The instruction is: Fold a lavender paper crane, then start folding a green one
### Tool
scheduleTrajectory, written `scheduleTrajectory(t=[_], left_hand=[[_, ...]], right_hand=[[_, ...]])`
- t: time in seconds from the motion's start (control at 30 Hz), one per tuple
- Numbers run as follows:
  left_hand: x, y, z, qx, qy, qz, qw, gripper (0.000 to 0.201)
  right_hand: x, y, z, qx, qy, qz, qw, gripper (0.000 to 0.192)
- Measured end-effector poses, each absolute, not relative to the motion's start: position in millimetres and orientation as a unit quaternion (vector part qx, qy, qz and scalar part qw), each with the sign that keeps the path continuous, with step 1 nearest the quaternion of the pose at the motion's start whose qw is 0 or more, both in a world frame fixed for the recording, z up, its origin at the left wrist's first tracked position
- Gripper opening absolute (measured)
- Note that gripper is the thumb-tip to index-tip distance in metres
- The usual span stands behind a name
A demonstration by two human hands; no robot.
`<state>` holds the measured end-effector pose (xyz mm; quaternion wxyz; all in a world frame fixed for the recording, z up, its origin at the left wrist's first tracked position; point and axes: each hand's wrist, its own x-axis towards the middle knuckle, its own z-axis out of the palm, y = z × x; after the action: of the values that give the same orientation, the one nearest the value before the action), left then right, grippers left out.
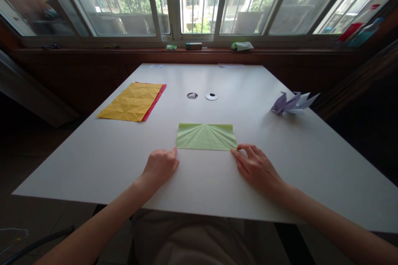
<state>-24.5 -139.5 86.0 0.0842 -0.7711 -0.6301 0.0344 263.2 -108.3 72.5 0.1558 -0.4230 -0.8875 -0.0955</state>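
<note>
Pale green paper, one oblong sheet (205, 137), lies flat near the middle of a smooth white worktop (102, 165), its pleat-like creases fanning out from the top edge. Two bare hands rest at its near corners. The left hand (161, 166) is curled, a fingertip touching the near left corner; the right hand (256, 165) has its fingertips close together on the near right corner. From where I stand, I cannot tell whether either grip pinches the paper or only presses it. To the left lie two visible layers of paper: a yellow sheet (132, 101) covered in angular creases, over a red sheet (159, 93) showing along one side. Beyond the green sheet are two round discs, one silvery (192, 96), one white with a black circle (211, 96). At right sit pointed folded-paper shapes, purple (282, 104) and paler; their overlap hides the count. Behind, a wooden sill (139, 50) carries one small dark box (194, 46) and two green-and-white packets (241, 46), their printing too small to read.
</note>
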Motion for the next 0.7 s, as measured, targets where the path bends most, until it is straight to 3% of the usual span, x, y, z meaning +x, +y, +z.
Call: scheduleTrajectory(t=[0.7], left_hand=[[-33,-140,86,-0.765,-0.641,0.024,0.056,0.037]], right_hand=[[273,-107,72,-0.403,-0.889,-0.121,0.181,0.025]])
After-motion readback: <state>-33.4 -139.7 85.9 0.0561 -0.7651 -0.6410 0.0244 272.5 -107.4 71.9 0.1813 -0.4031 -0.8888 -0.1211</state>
